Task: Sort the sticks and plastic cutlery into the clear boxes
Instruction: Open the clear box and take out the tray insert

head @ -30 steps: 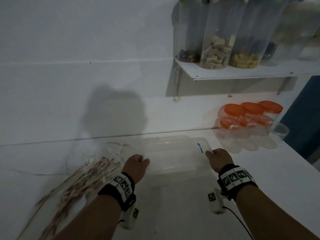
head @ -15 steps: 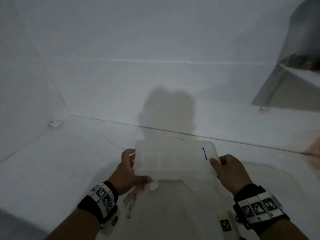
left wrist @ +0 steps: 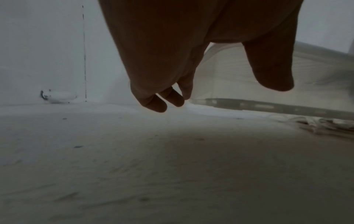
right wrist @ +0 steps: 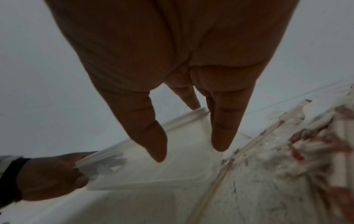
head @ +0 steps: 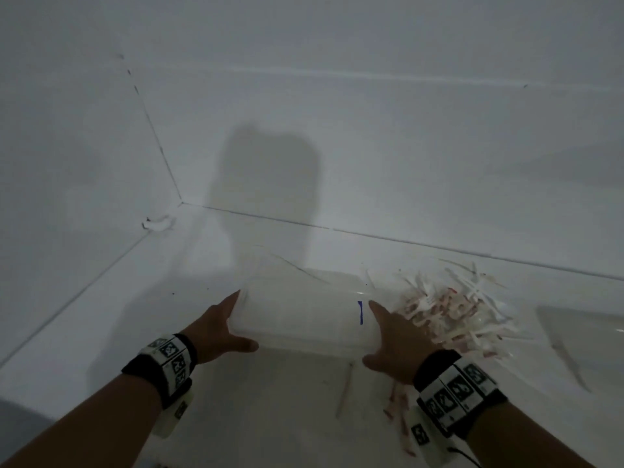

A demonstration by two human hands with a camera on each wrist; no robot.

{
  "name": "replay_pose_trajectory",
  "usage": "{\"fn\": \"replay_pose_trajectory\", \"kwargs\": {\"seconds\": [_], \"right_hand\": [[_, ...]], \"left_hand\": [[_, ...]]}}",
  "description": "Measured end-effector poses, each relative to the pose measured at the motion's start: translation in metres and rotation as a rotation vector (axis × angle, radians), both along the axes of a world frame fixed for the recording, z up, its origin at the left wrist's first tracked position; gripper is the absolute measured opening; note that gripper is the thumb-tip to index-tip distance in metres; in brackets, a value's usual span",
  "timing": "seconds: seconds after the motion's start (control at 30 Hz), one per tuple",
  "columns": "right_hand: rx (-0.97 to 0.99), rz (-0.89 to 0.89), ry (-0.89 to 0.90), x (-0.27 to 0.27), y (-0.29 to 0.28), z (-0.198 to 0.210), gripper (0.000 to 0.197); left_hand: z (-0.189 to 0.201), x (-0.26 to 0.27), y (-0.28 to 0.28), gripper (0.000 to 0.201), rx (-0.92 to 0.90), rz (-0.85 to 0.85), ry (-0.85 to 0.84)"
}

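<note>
A clear box (head: 304,319) with a blue mark on its right end is held between my two hands, low over the white table (head: 169,298). My left hand (head: 223,329) grips its left end, with the fingers along the end and the thumb under the front. My right hand (head: 391,339) presses the right end with straight fingers and a spread thumb. A pile of wrapped sticks and white plastic cutlery (head: 449,315) lies just right of the box. In the left wrist view, the box (left wrist: 229,75) sits between thumb and fingers. In the right wrist view, the pile (right wrist: 306,151) is beside my right hand (right wrist: 188,151).
Another clear plastic piece (head: 580,322) lies at the far right. One loose stick (head: 344,390) and a few wrapped sticks (head: 398,410) lie near my right wrist. White walls meet in a corner (head: 180,202) at the back left.
My view swung left, so the shelf and orange-lidded jars dropped out. Both hands carried the clear box left past the pile, which now lies to its right. My fingers spread straighter.
</note>
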State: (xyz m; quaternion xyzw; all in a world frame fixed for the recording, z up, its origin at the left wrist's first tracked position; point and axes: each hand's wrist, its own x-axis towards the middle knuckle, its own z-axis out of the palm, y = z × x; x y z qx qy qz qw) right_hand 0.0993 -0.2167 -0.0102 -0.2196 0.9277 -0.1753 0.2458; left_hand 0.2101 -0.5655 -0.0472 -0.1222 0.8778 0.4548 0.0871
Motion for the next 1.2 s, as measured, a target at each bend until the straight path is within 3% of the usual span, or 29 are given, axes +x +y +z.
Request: {"fn": "replay_pose_trajectory", "kwargs": {"seconds": [0.17, 0.37, 0.43, 0.57, 1.03, 1.2], "right_hand": [[0.090, -0.038, -0.030, 0.019, -0.040, -0.010, 0.105], [0.320, 0.029, 0.112, 0.026, -0.063, -0.001, 0.092], [0.398, 0.085, 0.172, 0.024, -0.066, 0.003, 0.103], [0.395, 0.189, 0.114, 0.014, -0.077, 0.006, 0.127], [0.439, 0.203, -0.037, 0.007, -0.091, 0.037, 0.112], [0.319, 0.110, -0.028, 0.008, -0.084, 0.032, 0.092]], "left_hand": [[-0.026, -0.007, -0.047, 0.115, -0.070, -0.061, -0.065], [-0.045, -0.016, -0.066, 0.137, -0.203, -0.069, -0.059], [-0.044, -0.018, -0.064, 0.136, -0.222, -0.093, -0.049], [-0.044, -0.017, -0.064, 0.133, -0.255, -0.113, -0.070], [-0.027, -0.014, -0.054, 0.112, -0.311, -0.106, -0.149], [-0.025, -0.010, -0.056, 0.107, -0.338, -0.093, -0.149]]}}
